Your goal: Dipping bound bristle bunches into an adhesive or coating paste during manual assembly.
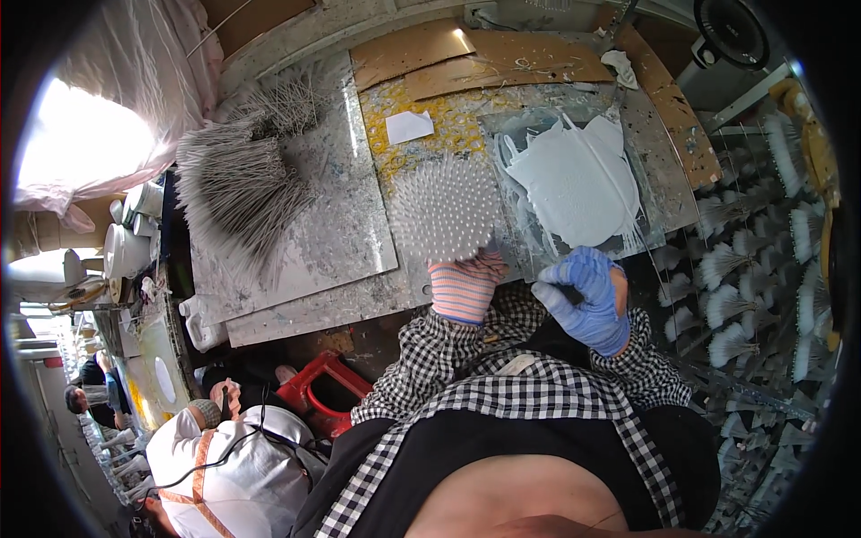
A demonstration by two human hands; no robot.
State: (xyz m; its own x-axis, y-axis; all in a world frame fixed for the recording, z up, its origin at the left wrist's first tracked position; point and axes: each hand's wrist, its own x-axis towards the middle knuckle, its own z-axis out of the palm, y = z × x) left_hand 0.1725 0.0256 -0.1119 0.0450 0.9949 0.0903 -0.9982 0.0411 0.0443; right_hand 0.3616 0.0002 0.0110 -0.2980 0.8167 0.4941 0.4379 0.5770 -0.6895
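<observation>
My left hand [464, 291], in a pink, white and grey striped glove, is closed round the lower end of a bundle of thin stems [446, 208]. The stems fan out, and their pale, bead-like tips point up toward me. My right hand [585, 300] wears a blue glove and is held just off the table's front edge. Its thumb and fingers curl together in a loop; anything between the fingertips is too small to make out. Beyond it, a thick patch of white paste [578, 184] lies spread on a flat plate [635, 235].
Loose grey stems [238, 188] are heaped on a board [350, 247] at the left. A white paper [409, 126] and cardboard sheets [511, 63] lie farther back. Racks of white-tipped bunches [740, 305] stand at right. A red stool [327, 394] and another person [238, 471] are at lower left.
</observation>
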